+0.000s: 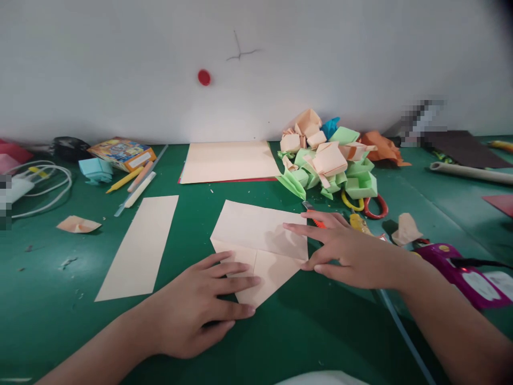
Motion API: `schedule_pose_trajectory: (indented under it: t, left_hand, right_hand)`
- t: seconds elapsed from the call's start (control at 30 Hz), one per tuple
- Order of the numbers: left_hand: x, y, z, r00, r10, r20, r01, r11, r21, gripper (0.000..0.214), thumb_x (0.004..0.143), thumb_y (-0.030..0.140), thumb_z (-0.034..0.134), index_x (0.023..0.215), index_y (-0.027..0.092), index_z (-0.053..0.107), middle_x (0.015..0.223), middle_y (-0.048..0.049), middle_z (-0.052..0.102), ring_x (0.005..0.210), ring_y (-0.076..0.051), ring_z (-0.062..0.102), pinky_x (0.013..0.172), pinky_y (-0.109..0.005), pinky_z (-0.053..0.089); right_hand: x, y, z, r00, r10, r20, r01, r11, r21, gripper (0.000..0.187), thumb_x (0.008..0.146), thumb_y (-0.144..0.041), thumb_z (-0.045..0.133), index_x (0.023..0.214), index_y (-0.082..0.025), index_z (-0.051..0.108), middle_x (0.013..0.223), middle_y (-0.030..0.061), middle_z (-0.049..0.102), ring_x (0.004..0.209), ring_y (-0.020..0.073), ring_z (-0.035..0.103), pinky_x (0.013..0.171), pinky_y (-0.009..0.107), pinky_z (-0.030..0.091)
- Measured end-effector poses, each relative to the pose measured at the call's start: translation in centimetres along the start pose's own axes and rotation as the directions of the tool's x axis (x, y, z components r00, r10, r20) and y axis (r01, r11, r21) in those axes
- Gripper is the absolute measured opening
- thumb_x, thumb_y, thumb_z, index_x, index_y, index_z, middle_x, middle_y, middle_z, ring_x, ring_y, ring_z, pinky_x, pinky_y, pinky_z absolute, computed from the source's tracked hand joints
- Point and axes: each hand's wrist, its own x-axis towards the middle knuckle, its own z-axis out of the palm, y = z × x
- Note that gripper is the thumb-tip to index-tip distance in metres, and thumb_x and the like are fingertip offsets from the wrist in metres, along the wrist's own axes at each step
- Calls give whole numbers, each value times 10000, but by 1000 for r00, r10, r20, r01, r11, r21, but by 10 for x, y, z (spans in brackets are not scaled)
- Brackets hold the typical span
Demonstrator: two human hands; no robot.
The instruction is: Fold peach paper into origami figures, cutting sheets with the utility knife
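Note:
A cream sheet of paper (260, 227) lies in front of me on the green table (188, 240). Creases cross it, and its near part comes to a point toward me. My left hand (208, 299) rests on the near left part with its fingers spread out. At the right edge, my right hand (340, 248) touches the sheet with fingers apart, its thumb and fingertips at the right corner. Left of the sheet lies a cream paper strip (138, 248). An orange cutter (316, 220) sits partly hidden behind my right hand.
A stack of cream paper (230, 160) lies by the wall. Right of it are piled folded paper pieces (328, 158) and scissors (375, 207). A purple power strip (460, 272) is at right. Markers (140, 187), a colourful box (120, 152) and a white cable (60, 187) are at left.

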Motion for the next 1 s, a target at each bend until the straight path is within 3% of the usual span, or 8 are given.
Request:
schedule_pose_trajectory:
  t: [0.33, 0.5, 0.57, 0.77, 0.9, 1.0]
  left_hand:
    - [0, 0, 3, 1000, 0, -5, 0, 1000, 9, 392, 904, 207, 581, 1262, 332, 678, 1537, 43, 518, 1422, -245, 480, 1274, -474, 237]
    - [-2, -1, 4, 1000, -3, 13, 3, 1000, 22, 399, 907, 214, 579, 1276, 338, 667, 1552, 45, 498, 1428, -240, 472, 1276, -478, 225]
    - [-1, -1, 4, 1000, -6, -15, 6, 1000, -3, 396, 896, 209, 588, 1260, 339, 675, 1538, 43, 517, 1418, -233, 484, 1278, -466, 225]
    - [2, 0, 3, 998, -30, -52, 26, 998, -63, 360, 911, 238, 591, 1240, 349, 689, 1435, 23, 621, 1374, -225, 526, 1269, -456, 241]
    - [4, 1, 0, 999, -43, -3, 42, 998, -55, 321, 923, 259, 589, 1210, 344, 704, 1393, 39, 649, 1346, -213, 544, 1276, -455, 218]
    - [5, 2, -2, 999, -36, -2, 36, 998, -52, 334, 924, 241, 578, 1219, 337, 702, 1406, 31, 641, 1348, -212, 543, 1270, -444, 232]
  right_hand:
    - [-4, 12, 1, 998, -18, -68, 13, 997, -74, 293, 955, -320, 537, 921, -360, 825, 1643, -119, 332, 1495, 461, 204, 1076, 748, 310]
    - [3, 1, 6, 958, -178, -225, 148, 978, -146, 253, 871, -174, 570, 831, -255, 806, 1564, -12, 488, 1414, 394, 353, 1110, 655, 325]
    - [8, -9, 10, 935, -239, -260, 209, 968, -139, 269, 871, -155, 562, 938, -253, 804, 1547, 26, 510, 1384, 369, 386, 1103, 626, 342]
    - [23, -41, 28, 934, -348, -77, 343, 936, -78, 427, 926, -218, 587, 1314, -376, 673, 1668, -20, 307, 1447, 367, 322, 1136, 615, 297]
    - [27, -49, 33, 926, -378, -13, 377, 924, -58, 419, 973, -247, 553, 1365, -370, 637, 1711, -32, 170, 1471, 338, 316, 1187, 605, 222]
    - [25, -47, 31, 939, -344, -14, 343, 938, -54, 399, 982, -240, 543, 1342, -369, 657, 1711, -38, 167, 1500, 343, 265, 1194, 616, 207]
